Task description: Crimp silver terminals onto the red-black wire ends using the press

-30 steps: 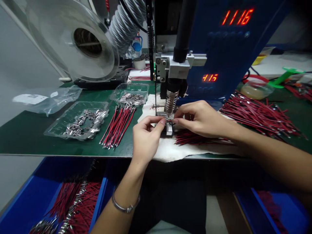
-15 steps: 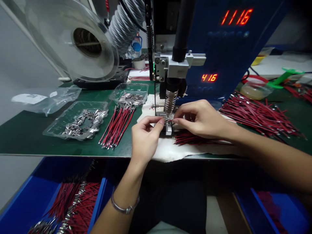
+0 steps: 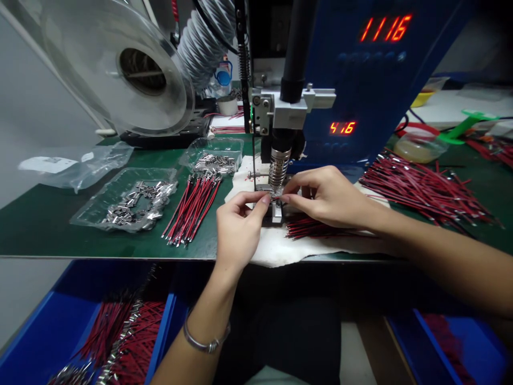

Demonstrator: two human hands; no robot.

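Under the spring-wrapped tip of a soldering machine, both my hands meet at a small metal fixture. My left hand is closed in a pinch at the fixture's left side; what lies between its fingertips is too small to make out. From the right, my right hand pinches a thin red wire whose end reaches the fixture. A bundle of red and black wires lies beneath my right hand on a white cloth.
Clear trays of small metal parts and a wire bundle lie left. A large wire pile is at right. The blue machine housing with red digits rises behind. Blue bins sit below the table edge.
The view has shifted very slightly. Both hands stay at the fixture in nearly the same pose, and the machine tip looks unmoved.
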